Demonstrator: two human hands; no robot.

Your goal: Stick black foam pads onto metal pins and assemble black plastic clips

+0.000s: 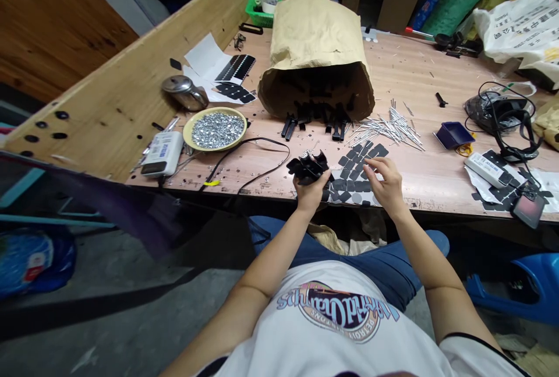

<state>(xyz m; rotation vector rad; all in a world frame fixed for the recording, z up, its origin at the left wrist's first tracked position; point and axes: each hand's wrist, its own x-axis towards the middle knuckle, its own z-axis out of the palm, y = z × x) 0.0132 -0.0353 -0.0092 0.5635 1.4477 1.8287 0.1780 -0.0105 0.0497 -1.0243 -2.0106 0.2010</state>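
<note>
My left hand (311,189) is closed around a bunch of small black plastic parts (308,167) fanned out above the fingers, at the near edge of the wooden table (410,80). My right hand (383,182) hovers just right of it, fingers curled in a pinch over a white sheet of black square stickers (357,176); whether anything sits in the pinch I cannot make out. More black parts (313,123) spill from a brown paper sack (315,56) lying on its side behind. A pile of thin metal pins (388,127) lies right of the sack's mouth.
A yellow dish of small metal pieces (217,129), a white device (162,152) and a black cable (248,158) lie to the left. A blue tray (454,134), headphones (502,115) and sticker sheets (502,190) lie to the right. A wooden board (131,80) walls the table's left side.
</note>
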